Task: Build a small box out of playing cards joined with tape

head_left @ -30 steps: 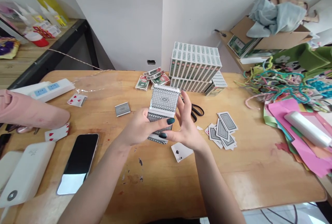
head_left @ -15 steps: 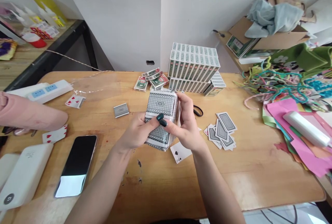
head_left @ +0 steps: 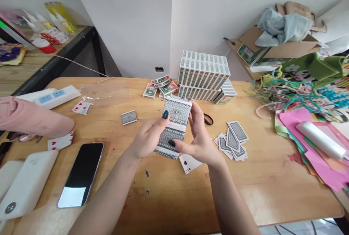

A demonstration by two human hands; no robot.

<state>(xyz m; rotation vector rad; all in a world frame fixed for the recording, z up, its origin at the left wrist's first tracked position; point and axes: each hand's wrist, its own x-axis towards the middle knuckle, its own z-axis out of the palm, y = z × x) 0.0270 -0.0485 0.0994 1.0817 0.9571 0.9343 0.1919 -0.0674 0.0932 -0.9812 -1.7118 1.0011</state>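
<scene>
Between my two hands is a piece made of folded playing cards [head_left: 178,113], with grey patterned card backs facing up in two panels. My left hand [head_left: 148,137] grips its left edge, the thumb lying on top. Along the right side, my right hand [head_left: 200,137] holds it with the thumb across the lower panel; the fingers beneath are partly hidden. Under the right hand lies a loose two of spades [head_left: 189,163]. A small folded card piece [head_left: 129,117] rests on the table to the left, and a loose pile of cards [head_left: 233,140] lies to the right.
Stacked card boxes [head_left: 203,71] stand at the back, beside several loose boxes [head_left: 160,86]. A phone [head_left: 81,175], a power bank [head_left: 28,184], a pink pouch [head_left: 35,117] and a power strip [head_left: 58,97] lie left. Coloured paper [head_left: 300,133] and cords [head_left: 297,86] cover the right side.
The folded card piece has turned and now faces up more flatly. My thumbs have moved apart, the left one up and the right one down over the lower panel.
</scene>
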